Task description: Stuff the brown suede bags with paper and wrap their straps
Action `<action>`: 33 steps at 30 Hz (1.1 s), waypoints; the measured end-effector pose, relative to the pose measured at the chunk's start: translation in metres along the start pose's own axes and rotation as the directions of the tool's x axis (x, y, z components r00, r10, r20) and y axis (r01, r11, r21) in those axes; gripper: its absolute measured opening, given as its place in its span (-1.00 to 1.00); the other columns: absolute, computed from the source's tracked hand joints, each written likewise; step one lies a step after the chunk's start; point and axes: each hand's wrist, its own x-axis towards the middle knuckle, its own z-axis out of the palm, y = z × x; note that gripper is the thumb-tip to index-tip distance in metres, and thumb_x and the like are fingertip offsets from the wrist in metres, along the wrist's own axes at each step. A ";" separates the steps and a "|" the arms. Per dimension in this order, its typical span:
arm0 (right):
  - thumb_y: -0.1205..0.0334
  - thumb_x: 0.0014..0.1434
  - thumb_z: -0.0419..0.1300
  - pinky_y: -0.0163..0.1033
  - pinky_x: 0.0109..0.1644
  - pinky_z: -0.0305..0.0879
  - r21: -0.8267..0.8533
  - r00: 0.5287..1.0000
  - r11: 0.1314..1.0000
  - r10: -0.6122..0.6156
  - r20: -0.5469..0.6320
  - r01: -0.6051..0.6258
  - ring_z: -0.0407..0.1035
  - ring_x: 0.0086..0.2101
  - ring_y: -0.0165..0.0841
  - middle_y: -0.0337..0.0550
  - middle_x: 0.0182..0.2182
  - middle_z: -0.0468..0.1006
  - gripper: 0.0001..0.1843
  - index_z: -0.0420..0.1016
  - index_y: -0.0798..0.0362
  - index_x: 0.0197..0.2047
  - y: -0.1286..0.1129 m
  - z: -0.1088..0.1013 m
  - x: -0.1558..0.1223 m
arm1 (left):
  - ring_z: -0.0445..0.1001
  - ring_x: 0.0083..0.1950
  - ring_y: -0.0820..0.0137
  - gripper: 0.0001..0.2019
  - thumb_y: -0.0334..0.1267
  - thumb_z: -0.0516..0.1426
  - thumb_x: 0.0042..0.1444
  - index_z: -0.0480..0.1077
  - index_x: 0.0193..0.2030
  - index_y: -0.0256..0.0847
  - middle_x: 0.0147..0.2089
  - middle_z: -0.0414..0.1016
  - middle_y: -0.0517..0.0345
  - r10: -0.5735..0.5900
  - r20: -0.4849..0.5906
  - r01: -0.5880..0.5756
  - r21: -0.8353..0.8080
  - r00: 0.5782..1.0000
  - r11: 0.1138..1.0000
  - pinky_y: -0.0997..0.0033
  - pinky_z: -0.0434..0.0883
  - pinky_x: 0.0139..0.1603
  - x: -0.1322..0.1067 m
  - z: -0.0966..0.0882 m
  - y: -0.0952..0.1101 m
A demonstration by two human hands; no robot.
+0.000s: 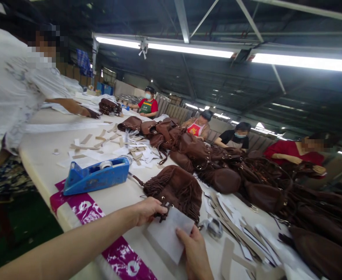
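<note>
My left hand (151, 210) is closed on a small dark brown leather tassel (164, 213) at the near side of a fringed brown bag (175, 188). In my right hand (196, 249) a sheet of white paper (171, 233) is pinched between thumb and fingers. The paper's upper edge lies by the tassel and covers part of it. The fringed bag rests on the table just beyond my hands. Beside my right hand sits a clear roll of tape (214, 227).
A blue tape dispenser (98, 175) stands at left on a purple strip (86, 208). Paper and card strips (232, 221) litter the table (39, 155). Many brown bags (194, 147) are heaped along the far side. A co-worker (13, 77) leans over at left; several others sit opposite.
</note>
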 end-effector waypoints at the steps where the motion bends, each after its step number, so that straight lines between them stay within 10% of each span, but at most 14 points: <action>1: 0.12 -0.19 0.39 -0.15 -0.22 0.42 -0.017 1.000 1.000 0.001 0.002 -0.001 0.50 -0.29 -0.15 -0.13 -0.33 0.63 -0.56 0.47 0.07 -0.20 0.002 -0.001 0.001 | 0.36 -0.42 0.44 -0.63 -0.15 0.38 -0.48 0.39 -0.50 -0.26 -0.47 0.44 0.21 0.002 0.000 -0.002 0.004 1.000 1.000 0.48 0.22 -0.48 0.000 0.000 0.000; 11: 0.05 -0.12 0.28 -0.33 -0.42 0.12 -0.313 0.916 0.946 0.198 0.349 -0.085 0.30 -0.51 -0.38 -0.27 -0.55 0.51 -0.70 0.51 0.11 -0.39 -0.020 0.009 0.002 | 0.29 -0.49 0.48 -0.71 -0.20 0.36 -0.44 0.41 -0.56 -0.26 -0.52 0.43 0.23 0.030 0.043 -0.035 0.112 0.999 0.993 0.48 0.13 -0.49 0.003 -0.011 0.003; 17: 0.21 -0.26 0.34 -0.35 -0.50 -0.01 -0.432 0.893 0.897 0.264 0.365 -0.089 0.17 -0.60 -0.49 -0.34 -0.66 0.40 -0.80 0.52 0.15 -0.53 -0.031 0.024 0.024 | 0.23 -0.62 0.48 -0.73 -0.23 0.34 -0.46 0.34 -0.67 -0.25 -0.67 0.31 0.25 0.012 0.058 -0.023 0.181 0.998 0.983 0.44 0.14 -0.57 0.006 -0.016 0.002; 27: 0.08 -0.35 0.50 -0.31 -0.44 0.28 0.027 0.938 0.962 0.258 0.231 -0.271 0.37 -0.54 -0.36 -0.25 -0.57 0.52 -0.56 0.49 0.09 -0.41 -0.013 -0.003 0.010 | 0.17 -0.59 0.51 -0.68 -0.10 0.32 -0.45 0.31 -0.67 -0.23 -0.66 0.26 0.28 0.119 -0.040 -0.112 0.148 0.992 0.983 0.45 0.04 -0.54 0.000 -0.017 0.002; 33: 0.00 -0.28 0.49 -0.31 -0.44 0.26 0.120 0.966 0.969 0.192 0.176 -0.214 0.35 -0.53 -0.37 -0.28 -0.57 0.51 -0.57 0.50 0.08 -0.41 0.002 0.017 0.009 | 0.10 -0.54 0.51 -0.65 0.00 0.29 -0.36 0.32 -0.64 -0.23 -0.61 0.26 0.29 0.128 -0.043 -0.119 0.166 0.991 0.979 0.44 0.00 -0.50 0.004 -0.013 -0.003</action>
